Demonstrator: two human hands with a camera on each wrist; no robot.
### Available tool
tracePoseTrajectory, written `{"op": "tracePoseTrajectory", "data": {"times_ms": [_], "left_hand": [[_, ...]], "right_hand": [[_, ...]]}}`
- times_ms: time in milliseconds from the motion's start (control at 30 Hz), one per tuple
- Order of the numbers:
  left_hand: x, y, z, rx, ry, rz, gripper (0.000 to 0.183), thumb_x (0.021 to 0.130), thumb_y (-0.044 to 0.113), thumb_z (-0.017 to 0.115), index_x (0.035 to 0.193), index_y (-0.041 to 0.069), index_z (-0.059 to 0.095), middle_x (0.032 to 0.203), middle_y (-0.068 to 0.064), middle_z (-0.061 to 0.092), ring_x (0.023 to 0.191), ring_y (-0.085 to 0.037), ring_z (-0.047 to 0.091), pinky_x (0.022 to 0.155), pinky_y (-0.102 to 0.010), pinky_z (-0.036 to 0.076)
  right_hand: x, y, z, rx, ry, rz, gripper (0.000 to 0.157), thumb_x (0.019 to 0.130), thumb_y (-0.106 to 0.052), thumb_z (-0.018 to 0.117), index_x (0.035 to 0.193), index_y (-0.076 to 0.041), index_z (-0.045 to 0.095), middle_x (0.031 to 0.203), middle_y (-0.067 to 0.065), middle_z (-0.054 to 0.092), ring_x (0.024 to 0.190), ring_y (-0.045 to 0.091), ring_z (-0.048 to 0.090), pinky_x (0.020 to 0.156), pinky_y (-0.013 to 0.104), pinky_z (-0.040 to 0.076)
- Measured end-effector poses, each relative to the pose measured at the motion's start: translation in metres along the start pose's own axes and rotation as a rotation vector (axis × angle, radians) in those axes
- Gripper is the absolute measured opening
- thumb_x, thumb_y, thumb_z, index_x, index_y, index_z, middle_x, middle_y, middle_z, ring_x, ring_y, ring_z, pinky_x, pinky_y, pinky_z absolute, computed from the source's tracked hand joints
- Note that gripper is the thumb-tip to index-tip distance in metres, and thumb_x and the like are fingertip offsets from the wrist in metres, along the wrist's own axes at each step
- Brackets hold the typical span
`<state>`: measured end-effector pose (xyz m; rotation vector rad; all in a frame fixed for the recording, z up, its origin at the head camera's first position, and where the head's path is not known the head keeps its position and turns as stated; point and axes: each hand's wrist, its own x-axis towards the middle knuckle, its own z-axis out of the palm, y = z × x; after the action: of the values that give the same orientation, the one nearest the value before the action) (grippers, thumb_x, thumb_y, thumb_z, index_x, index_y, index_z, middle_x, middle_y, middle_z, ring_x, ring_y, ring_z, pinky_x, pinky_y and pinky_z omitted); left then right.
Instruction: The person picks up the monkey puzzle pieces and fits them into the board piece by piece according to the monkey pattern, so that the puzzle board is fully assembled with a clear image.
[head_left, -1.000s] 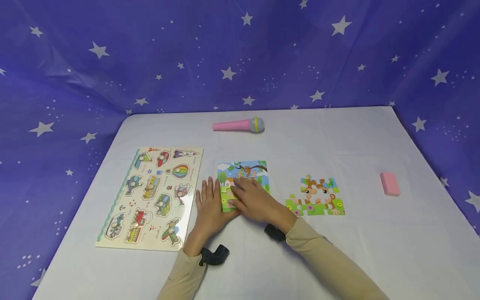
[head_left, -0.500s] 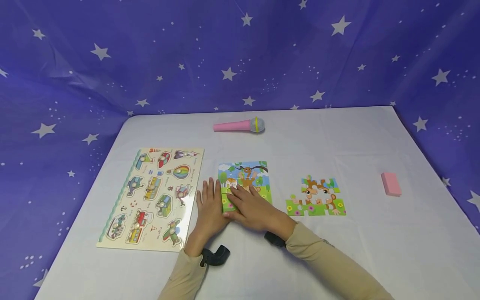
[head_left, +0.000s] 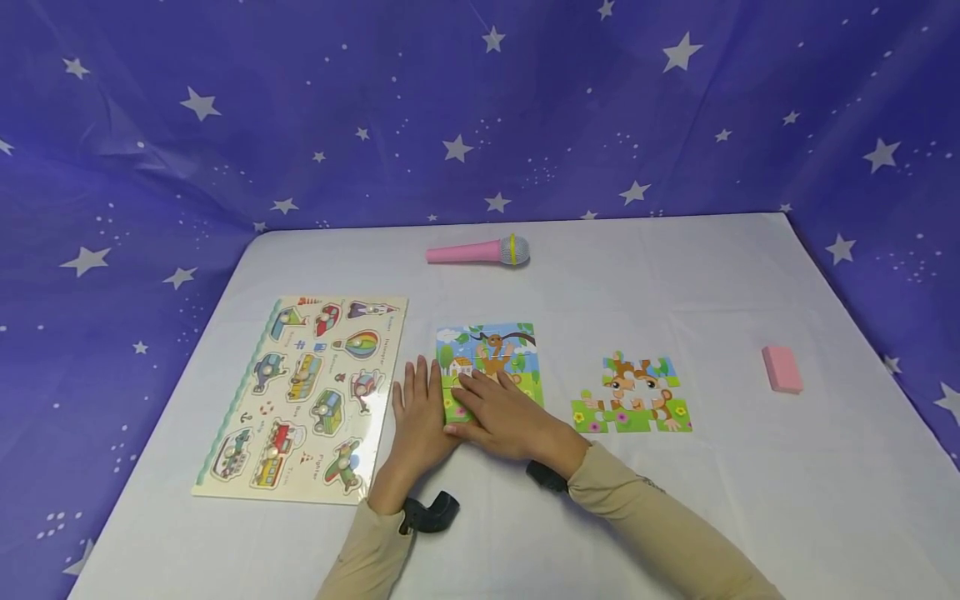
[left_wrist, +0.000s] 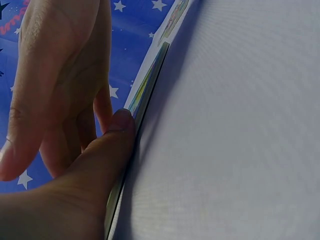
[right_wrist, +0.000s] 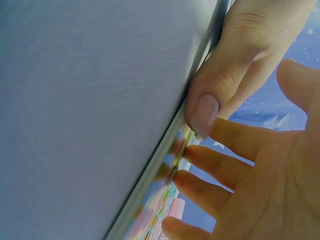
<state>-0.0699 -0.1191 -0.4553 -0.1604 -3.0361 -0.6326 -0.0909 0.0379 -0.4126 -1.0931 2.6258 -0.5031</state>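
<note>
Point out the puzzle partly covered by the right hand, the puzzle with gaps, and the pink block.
Partly covered puzzle (head_left: 491, 357): head view, on its uncovered upper half.
Puzzle with gaps (head_left: 617, 386): head view, on the left part of the printed face.
Pink block (head_left: 782, 368): head view, on its top face.

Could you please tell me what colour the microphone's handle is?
The microphone's handle is pink; it shows best in the head view.

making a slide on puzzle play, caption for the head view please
Right hand on a picture puzzle, left hand at its edge, between a vehicle board and a second, incomplete puzzle.
</note>
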Motion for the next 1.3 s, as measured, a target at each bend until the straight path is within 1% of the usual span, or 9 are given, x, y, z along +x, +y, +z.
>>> {"op": "tracePoseTrajectory", "data": {"times_ms": [233,367,467,600,700,867,1033,1133,1300], "left_hand": [[-0.001,0.0,-0.001,-0.002,0.012,0.004,0.097,0.071,0.042,0.07,0.141,-0.005,0.022,0.148,-0.027,0.016,0.138,-0.043,0.009,0.106,-0.061,0.009],[-0.001,-0.001,0.0,-0.025,0.026,0.001,0.097,0.07,0.043,0.07,0.14,-0.005,0.024,0.147,-0.028,0.017,0.138,-0.043,0.01,0.107,-0.06,0.008],[-0.001,-0.001,0.001,-0.04,0.033,-0.003,0.098,0.069,0.045,0.07,0.14,-0.005,0.024,0.147,-0.028,0.018,0.138,-0.042,0.01,0.107,-0.06,0.007],[0.0,-0.002,0.003,-0.04,0.033,-0.003,0.102,0.067,0.048,0.071,0.14,-0.006,0.024,0.147,-0.028,0.018,0.138,-0.043,0.01,0.106,-0.061,0.008],[0.0,-0.002,0.003,-0.031,0.021,-0.009,0.106,0.067,0.053,0.071,0.14,-0.006,0.023,0.147,-0.028,0.016,0.138,-0.042,0.008,0.106,-0.061,0.007],[0.0,0.0,0.003,-0.042,0.002,-0.027,0.114,0.065,0.065,0.066,0.142,-0.004,0.019,0.149,-0.025,0.012,0.139,-0.04,0.005,0.108,-0.059,0.005],[-0.001,0.001,0.002,-0.062,-0.012,-0.038,0.114,0.065,0.066,0.065,0.143,-0.003,0.017,0.15,-0.024,0.01,0.14,-0.04,0.003,0.109,-0.058,0.003],[-0.001,0.001,0.002,-0.076,-0.017,-0.044,0.114,0.065,0.065,0.066,0.143,-0.003,0.016,0.151,-0.023,0.01,0.14,-0.039,0.002,0.109,-0.057,0.002],[-0.001,0.001,0.001,-0.075,-0.027,-0.05,0.115,0.065,0.065,0.066,0.144,-0.002,0.015,0.151,-0.022,0.008,0.14,-0.038,0.001,0.109,-0.057,0.001]], "right_hand": [[0.001,-0.001,0.0,0.006,0.0,-0.001,0.062,0.092,-0.052,0.038,0.136,-0.009,0.041,0.146,0.014,0.033,0.138,0.029,0.024,0.109,0.054,0.018],[0.001,0.0,0.0,0.025,0.016,-0.009,0.06,0.092,-0.051,0.038,0.135,-0.009,0.043,0.145,0.013,0.035,0.137,0.029,0.027,0.109,0.054,0.02],[0.0,0.001,-0.001,0.031,0.041,-0.025,0.057,0.093,-0.048,0.038,0.134,-0.008,0.044,0.143,0.013,0.037,0.135,0.029,0.03,0.108,0.053,0.022],[-0.001,0.006,-0.002,0.022,0.093,-0.045,0.051,0.093,-0.043,0.043,0.13,-0.009,0.048,0.138,0.013,0.044,0.131,0.029,0.036,0.107,0.05,0.027],[-0.004,0.011,-0.005,0.032,0.133,-0.032,0.047,0.092,-0.04,0.048,0.127,-0.01,0.051,0.132,0.012,0.049,0.127,0.028,0.041,0.105,0.048,0.03],[-0.012,0.027,-0.014,0.049,0.156,0.031,0.044,0.09,-0.039,0.051,0.124,-0.011,0.054,0.128,0.01,0.053,0.123,0.027,0.046,0.103,0.047,0.032],[-0.027,0.05,-0.029,0.108,0.174,0.107,0.041,0.092,-0.036,0.051,0.12,-0.008,0.057,0.121,0.01,0.058,0.116,0.028,0.052,0.1,0.046,0.037],[-0.038,0.066,-0.039,0.172,0.194,0.186,0.041,0.092,-0.035,0.05,0.119,-0.005,0.057,0.121,0.011,0.058,0.115,0.03,0.053,0.098,0.046,0.039],[-0.058,0.097,-0.054,0.247,0.221,0.312,0.041,0.093,-0.033,0.049,0.121,-0.003,0.055,0.124,0.016,0.055,0.118,0.034,0.05,0.099,0.048,0.037]]}}
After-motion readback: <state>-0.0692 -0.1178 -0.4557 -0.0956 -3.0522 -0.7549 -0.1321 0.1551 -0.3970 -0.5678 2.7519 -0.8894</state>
